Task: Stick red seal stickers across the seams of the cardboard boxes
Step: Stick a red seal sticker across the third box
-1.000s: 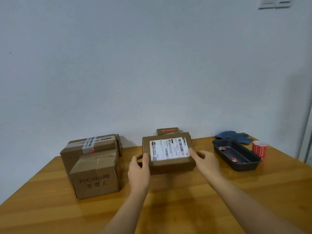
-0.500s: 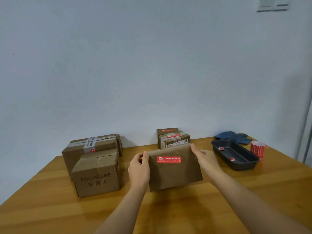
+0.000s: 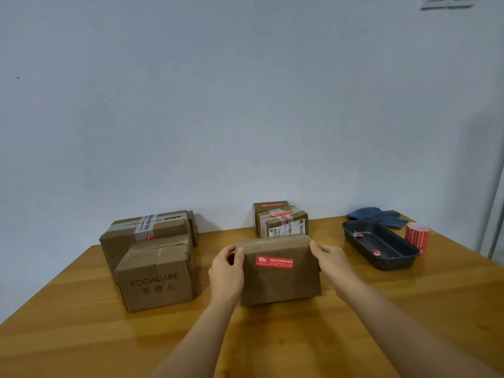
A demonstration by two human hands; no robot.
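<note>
A flat brown cardboard box (image 3: 281,282) stands on edge at the middle of the wooden table (image 3: 81,336), its plain face toward me with a red seal sticker (image 3: 274,261) near the top. My left hand (image 3: 226,271) grips its left edge and my right hand (image 3: 331,261) grips its right edge. A roll of red seal stickers (image 3: 416,236) stands at the far right.
Two stacked boxes (image 3: 282,221) sit behind the held one. At the left stand a FOCALLURE box (image 3: 156,276) and a taped box (image 3: 144,227). A black tray (image 3: 380,246) holds red scraps; a blue cloth (image 3: 377,215) lies behind it.
Both hands tipped the box up from lying flat with its white label on top; it stands on edge showing the face with the red sticker. The two boxes behind came into view.
</note>
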